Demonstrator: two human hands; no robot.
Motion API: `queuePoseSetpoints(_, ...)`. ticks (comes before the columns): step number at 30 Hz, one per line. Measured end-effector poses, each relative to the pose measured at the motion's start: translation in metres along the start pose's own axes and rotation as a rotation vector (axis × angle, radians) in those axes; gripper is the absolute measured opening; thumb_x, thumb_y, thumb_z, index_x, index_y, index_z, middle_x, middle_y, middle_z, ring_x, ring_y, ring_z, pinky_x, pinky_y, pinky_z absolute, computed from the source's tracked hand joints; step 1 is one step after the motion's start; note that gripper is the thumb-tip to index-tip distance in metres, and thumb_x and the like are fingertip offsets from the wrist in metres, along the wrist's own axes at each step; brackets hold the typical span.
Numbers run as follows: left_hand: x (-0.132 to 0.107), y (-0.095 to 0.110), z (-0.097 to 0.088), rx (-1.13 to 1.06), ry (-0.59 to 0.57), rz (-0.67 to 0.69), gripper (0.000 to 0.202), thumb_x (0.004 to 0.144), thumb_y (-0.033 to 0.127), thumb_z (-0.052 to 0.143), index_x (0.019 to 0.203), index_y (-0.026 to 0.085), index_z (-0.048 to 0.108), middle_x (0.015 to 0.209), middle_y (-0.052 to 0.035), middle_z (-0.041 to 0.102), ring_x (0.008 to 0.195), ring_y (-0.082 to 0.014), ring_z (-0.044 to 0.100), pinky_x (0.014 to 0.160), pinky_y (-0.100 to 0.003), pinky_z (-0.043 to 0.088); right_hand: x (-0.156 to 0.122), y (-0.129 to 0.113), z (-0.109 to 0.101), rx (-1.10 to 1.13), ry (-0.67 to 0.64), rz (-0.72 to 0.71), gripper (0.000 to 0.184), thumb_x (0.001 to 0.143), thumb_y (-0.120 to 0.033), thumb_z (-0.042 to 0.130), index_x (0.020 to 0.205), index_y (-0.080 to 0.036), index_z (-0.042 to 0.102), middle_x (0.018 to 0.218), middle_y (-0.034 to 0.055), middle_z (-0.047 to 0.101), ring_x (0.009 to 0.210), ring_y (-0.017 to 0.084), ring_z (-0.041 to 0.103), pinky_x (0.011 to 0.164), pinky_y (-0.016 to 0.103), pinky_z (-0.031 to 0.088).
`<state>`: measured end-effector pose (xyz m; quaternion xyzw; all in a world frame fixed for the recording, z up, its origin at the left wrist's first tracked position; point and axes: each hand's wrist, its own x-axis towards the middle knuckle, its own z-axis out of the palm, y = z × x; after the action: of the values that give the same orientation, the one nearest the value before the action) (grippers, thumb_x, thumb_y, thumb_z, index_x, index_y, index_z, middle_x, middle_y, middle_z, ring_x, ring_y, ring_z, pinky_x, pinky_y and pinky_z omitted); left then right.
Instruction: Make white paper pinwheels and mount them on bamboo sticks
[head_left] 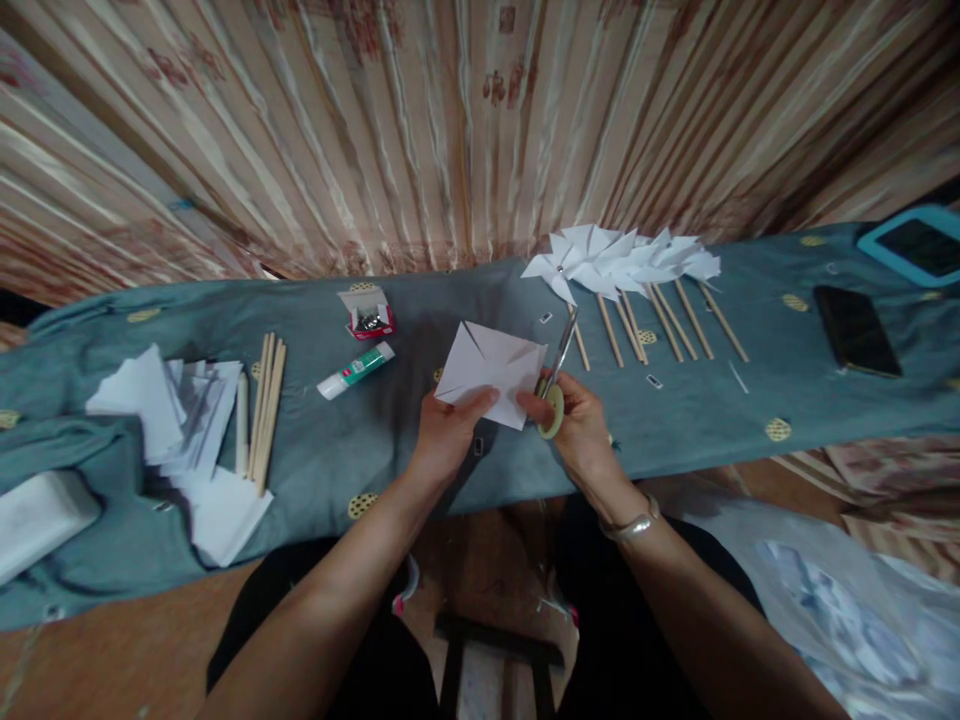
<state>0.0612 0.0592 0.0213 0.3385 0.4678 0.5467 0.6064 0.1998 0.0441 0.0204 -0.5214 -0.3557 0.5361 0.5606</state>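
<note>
My left hand (447, 428) pinches the lower left edge of a folded white paper square (491, 368) held over the blue-grey cloth (675, 420). My right hand (574, 420) grips scissors (559, 372) with yellowish handles, their blades pointing up and away beside the paper's right edge; its thumb also touches the paper. A silver bangle (634, 524) sits on my right wrist.
White paper pinwheels on wooden sticks (630, 265) lie at the back right. A glue stick (355, 370), a small red box of pins (367, 312), loose sticks (264, 410) and a paper stack (176, 410) lie left. A dark phone (856, 330) and a blue-framed tablet (919, 245) rest far right.
</note>
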Motion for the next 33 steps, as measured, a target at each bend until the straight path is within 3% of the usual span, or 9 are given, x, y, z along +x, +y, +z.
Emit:
queuePoseSetpoints(3,0.006,0.004,-0.004,0.016,0.006,0.059,0.023,0.063,0.023,0.079,0.085,0.016,0.075,0.091,-0.0062,0.076,0.082,-0.0222,0.069,0.080,-0.034,0.053,-0.005,-0.004,-0.002,-0.067,-0.064,-0.016,0.037,0.061,-0.047,0.082,0.078,-0.020,0.062,0.056,-0.0074,0.053,0.050,0.007,0.043,0.046,0.020,0.035)
queuePoseSetpoints(6,0.014,0.013,-0.011,0.024,0.040,0.116,0.019,0.064,0.022,0.078,0.080,0.014,0.074,0.085,-0.0056,0.075,0.078,-0.0204,0.068,0.077,-0.033,0.053,-0.013,-0.010,-0.005,-0.136,-0.211,0.042,0.042,0.071,-0.059,0.072,0.081,-0.020,0.063,0.061,-0.0020,0.060,0.055,0.010,0.052,0.049,0.022,0.040)
queuePoseSetpoints(13,0.027,0.025,-0.023,-0.048,0.086,0.180,0.017,0.063,0.021,0.079,0.078,0.017,0.071,0.080,-0.0029,0.072,0.072,-0.0169,0.067,0.074,-0.031,0.052,-0.028,-0.022,-0.010,-0.276,-0.602,0.254,0.057,0.070,-0.066,0.069,0.093,-0.014,0.065,0.070,0.0033,0.065,0.059,0.013,0.055,0.056,0.027,0.046)
queuePoseSetpoints(23,0.020,0.019,-0.018,0.008,0.046,0.168,0.008,0.065,0.021,0.076,0.070,0.018,0.070,0.076,-0.0023,0.071,0.070,-0.0167,0.064,0.072,-0.031,0.051,-0.027,-0.023,-0.008,-0.286,-0.611,0.304,0.052,0.068,-0.062,0.072,0.088,-0.014,0.066,0.066,0.0015,0.061,0.057,0.014,0.056,0.055,0.027,0.046)
queuePoseSetpoints(33,0.019,0.015,-0.017,0.042,0.041,0.166,0.011,0.067,0.021,0.075,0.076,0.017,0.072,0.077,-0.0022,0.071,0.069,-0.0158,0.064,0.071,-0.030,0.050,-0.026,-0.021,-0.007,-0.277,-0.593,0.307,0.052,0.067,-0.064,0.072,0.085,-0.015,0.067,0.065,0.0011,0.060,0.055,0.013,0.055,0.053,0.027,0.047)
